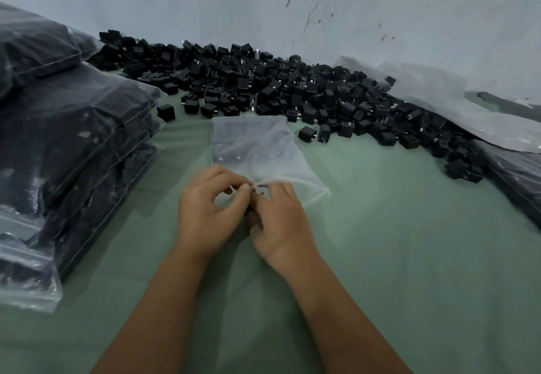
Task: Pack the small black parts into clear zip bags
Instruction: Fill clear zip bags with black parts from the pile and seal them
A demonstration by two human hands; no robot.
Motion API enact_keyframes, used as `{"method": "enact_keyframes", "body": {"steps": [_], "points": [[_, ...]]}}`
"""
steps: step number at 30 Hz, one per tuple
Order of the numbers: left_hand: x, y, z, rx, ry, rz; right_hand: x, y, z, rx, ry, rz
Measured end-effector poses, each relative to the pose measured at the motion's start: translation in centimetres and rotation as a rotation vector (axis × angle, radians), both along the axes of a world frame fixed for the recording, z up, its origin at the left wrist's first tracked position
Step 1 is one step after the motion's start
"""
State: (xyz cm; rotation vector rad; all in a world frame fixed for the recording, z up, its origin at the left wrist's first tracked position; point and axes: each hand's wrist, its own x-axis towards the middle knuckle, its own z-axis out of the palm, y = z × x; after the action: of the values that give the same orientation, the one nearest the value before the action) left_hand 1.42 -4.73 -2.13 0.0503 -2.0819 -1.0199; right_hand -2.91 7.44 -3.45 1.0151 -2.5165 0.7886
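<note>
A clear zip bag (pixel 257 151) lies flat on the green table (pixel 409 242), its zip end toward me. My left hand (pixel 209 209) and my right hand (pixel 278 221) meet at that near edge, fingertips pinching the bag's mouth. Something dark shows under my right fingers; I cannot tell whether it is a part. Faint dark shapes show through the bag's plastic. A large heap of small black parts (pixel 278 87) lies beyond the bag along the wall.
Stacked filled zip bags (pixel 73 145) stand at the left. More filled bags (pixel 515 177) lie at the right edge, with loose clear plastic (pixel 439 101) over the heap's right end. A cracked grey wall (pixel 292 8) closes off the back.
</note>
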Motion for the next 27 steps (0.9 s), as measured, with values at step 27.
{"method": "enact_keyframes", "body": {"steps": [27], "points": [[-1.4,-2.4,-1.6,0.263,-0.451,0.398,-2.3,-2.9,-0.4,0.080,-0.183,0.132]]}}
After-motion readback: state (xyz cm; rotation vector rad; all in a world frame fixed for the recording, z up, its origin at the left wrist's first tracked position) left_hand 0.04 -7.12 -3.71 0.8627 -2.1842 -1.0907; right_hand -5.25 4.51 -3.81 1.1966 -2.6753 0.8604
